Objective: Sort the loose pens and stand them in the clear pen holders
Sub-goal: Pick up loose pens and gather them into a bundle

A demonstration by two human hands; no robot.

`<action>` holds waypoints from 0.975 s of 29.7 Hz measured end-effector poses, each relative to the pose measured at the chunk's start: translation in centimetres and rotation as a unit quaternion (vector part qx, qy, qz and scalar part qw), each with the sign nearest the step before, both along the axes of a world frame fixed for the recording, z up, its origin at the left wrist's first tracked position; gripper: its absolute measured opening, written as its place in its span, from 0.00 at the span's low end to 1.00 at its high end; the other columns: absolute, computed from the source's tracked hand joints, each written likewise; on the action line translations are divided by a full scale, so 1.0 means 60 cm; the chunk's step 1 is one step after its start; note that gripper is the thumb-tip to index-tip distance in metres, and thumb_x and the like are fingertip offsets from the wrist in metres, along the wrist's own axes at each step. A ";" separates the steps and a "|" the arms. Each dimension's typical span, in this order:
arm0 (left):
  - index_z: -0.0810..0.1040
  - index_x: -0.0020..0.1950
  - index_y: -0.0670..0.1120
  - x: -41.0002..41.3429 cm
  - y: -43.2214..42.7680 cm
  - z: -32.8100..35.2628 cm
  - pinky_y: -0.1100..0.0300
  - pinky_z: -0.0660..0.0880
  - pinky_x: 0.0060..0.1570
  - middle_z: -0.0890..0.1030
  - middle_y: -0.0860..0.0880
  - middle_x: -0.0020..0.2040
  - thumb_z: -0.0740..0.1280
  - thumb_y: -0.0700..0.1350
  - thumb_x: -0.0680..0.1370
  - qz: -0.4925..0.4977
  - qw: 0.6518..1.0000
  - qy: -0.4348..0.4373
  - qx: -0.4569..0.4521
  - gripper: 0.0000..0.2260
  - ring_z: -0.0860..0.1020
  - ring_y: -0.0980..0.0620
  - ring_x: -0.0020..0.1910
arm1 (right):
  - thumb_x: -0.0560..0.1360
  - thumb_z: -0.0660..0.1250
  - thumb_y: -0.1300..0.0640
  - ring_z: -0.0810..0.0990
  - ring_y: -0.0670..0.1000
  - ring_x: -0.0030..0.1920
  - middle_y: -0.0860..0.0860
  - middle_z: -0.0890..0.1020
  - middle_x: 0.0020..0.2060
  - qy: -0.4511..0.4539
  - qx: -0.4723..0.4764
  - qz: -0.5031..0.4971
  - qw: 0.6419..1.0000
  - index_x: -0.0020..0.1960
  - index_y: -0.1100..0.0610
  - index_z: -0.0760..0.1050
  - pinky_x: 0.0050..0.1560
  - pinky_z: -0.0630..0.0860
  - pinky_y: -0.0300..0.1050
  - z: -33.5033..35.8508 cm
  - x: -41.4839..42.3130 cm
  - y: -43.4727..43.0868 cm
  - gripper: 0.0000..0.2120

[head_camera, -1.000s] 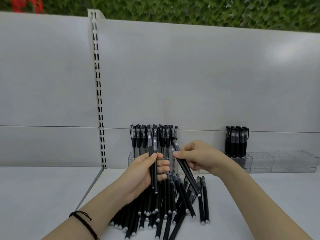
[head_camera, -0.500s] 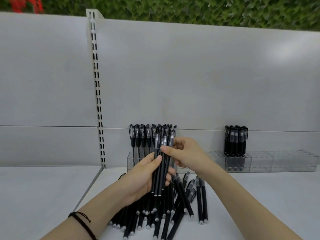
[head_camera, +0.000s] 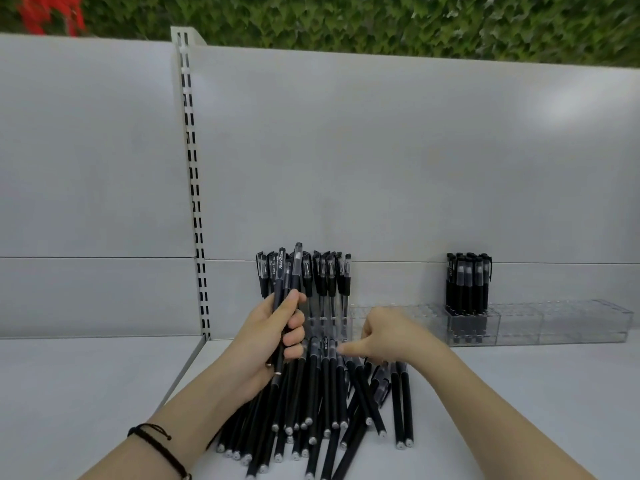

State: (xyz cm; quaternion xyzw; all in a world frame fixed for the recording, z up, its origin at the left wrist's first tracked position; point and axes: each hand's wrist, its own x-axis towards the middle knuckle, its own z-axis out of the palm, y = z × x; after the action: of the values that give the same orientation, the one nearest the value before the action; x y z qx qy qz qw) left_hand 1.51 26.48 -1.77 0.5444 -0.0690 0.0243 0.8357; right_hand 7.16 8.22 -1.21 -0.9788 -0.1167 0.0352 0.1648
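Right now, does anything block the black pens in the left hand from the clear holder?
Nothing visible does. The left hand grips the black pens before the clear plastic pen holder, but standing pens fill its nearest slots.

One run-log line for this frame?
left hand: holds pen bundle upright | right hand: down on loose pile, grip unclear | holders: partly filled

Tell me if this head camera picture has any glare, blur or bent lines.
Head view: a soft bright patch of glare on the back panel at upper right; light otherwise even, shadows faint; the slotted upright leans and the panel's top edge slopes, wide-angle distortion; the red patch at top left is smeared; the clear pen holders barely stand out.
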 end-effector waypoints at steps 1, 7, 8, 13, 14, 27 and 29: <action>0.73 0.53 0.41 -0.001 -0.001 0.000 0.66 0.62 0.20 0.67 0.51 0.29 0.60 0.47 0.81 -0.002 1.000 0.001 -0.002 0.09 0.63 0.57 0.23 | 0.68 0.69 0.32 0.72 0.51 0.32 0.51 0.77 0.29 -0.001 -0.017 -0.005 1.000 0.30 0.55 0.68 0.40 0.70 0.44 -0.002 -0.002 0.003 0.27; 0.71 0.55 0.41 -0.006 -0.004 -0.007 0.66 0.62 0.19 0.72 0.50 0.31 0.62 0.46 0.81 -0.029 0.998 0.005 0.053 0.08 0.64 0.57 0.23 | 0.69 0.73 0.40 0.69 0.47 0.26 0.47 0.72 0.23 0.017 0.010 0.001 1.000 0.28 0.55 0.68 0.34 0.67 0.42 0.001 -0.009 0.011 0.24; 0.71 0.55 0.42 -0.007 -0.005 -0.007 0.66 0.60 0.19 0.71 0.51 0.31 0.62 0.46 0.81 -0.032 0.997 0.006 0.067 0.08 0.62 0.57 0.22 | 0.69 0.73 0.41 0.69 0.46 0.26 0.46 0.73 0.23 0.022 0.017 0.003 1.000 0.28 0.55 0.70 0.33 0.67 0.41 0.004 -0.011 0.011 0.22; 0.72 0.54 0.43 -0.005 -0.007 -0.007 0.67 0.55 0.17 0.65 0.51 0.29 0.62 0.57 0.76 -0.050 0.997 0.021 0.052 0.18 0.57 0.58 0.21 | 0.69 0.72 0.50 0.72 0.46 0.25 0.49 0.76 0.25 0.048 0.062 0.002 0.997 0.30 0.57 0.73 0.30 0.70 0.38 0.005 -0.013 0.015 0.16; 0.72 0.55 0.43 -0.003 -0.006 -0.008 0.67 0.56 0.17 0.65 0.51 0.29 0.61 0.58 0.77 -0.051 0.997 0.024 0.048 0.19 0.57 0.58 0.21 | 0.69 0.72 0.51 0.71 0.47 0.25 0.50 0.76 0.25 0.055 0.079 0.000 0.995 0.30 0.58 0.73 0.28 0.70 0.38 0.004 -0.013 0.016 0.15; 0.73 0.58 0.40 -0.002 -0.011 -0.011 0.63 0.71 0.25 0.78 0.47 0.36 0.61 0.42 0.82 -0.047 0.997 0.049 0.045 0.08 0.74 0.53 0.31 | 0.73 0.69 0.54 0.63 0.45 0.19 0.47 0.69 0.17 0.085 0.240 0.006 0.967 0.31 0.58 0.70 0.22 0.55 0.35 0.032 -0.024 0.003 0.14; 0.73 0.58 0.40 -0.001 -0.013 -0.010 0.61 0.77 0.29 0.82 0.45 0.39 0.61 0.42 0.82 -0.036 0.997 0.059 0.043 0.08 0.79 0.51 0.34 | 0.74 0.67 0.55 0.62 0.45 0.19 0.48 0.70 0.19 0.084 0.298 0.012 0.951 0.32 0.58 0.72 0.21 0.55 0.35 0.034 -0.021 0.005 0.13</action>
State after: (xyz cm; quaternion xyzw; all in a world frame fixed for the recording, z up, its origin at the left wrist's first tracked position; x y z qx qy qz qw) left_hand 1.43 25.72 -2.38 0.5775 -0.0402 -0.0406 0.8144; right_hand 5.88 8.52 0.83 -0.8773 -0.1191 0.0827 0.4575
